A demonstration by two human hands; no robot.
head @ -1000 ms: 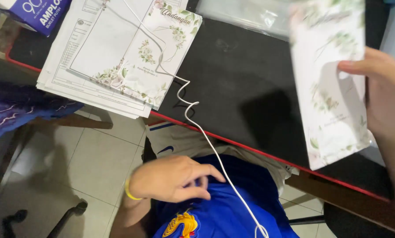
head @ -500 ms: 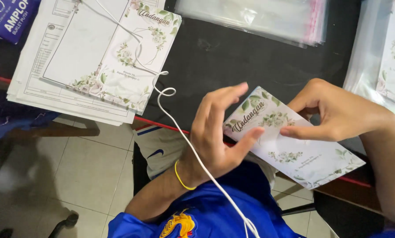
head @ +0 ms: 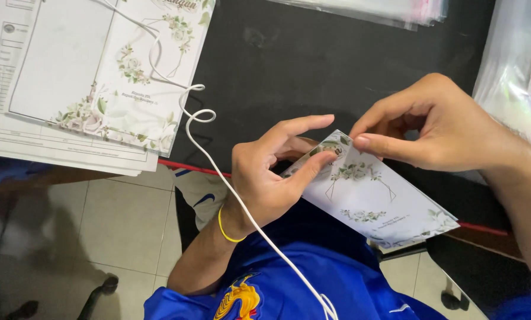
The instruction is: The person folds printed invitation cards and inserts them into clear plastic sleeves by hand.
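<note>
A white card with green floral print (head: pixel 378 204) lies slanted over the front edge of the black table (head: pixel 313 65). My left hand (head: pixel 271 172), with a yellow band on the wrist, pinches the card's near-left end between thumb and fingers. My right hand (head: pixel 437 130) grips the card's upper edge with thumb and forefinger. Both hands hold the same card just above my lap.
A stack of white printed sheets topped by a floral card (head: pixel 99 77) lies at the table's left. A white cable (head: pixel 218 172) runs across it down to my blue shirt. Clear plastic sleeves (head: pixel 390 9) lie at the back; more sleeved cards (head: pixel 520 77) at the right. Tiled floor below.
My right hand brought the card down from the upper right to the table's front edge. My left hand rose from my lap and took hold of the card's left end.
</note>
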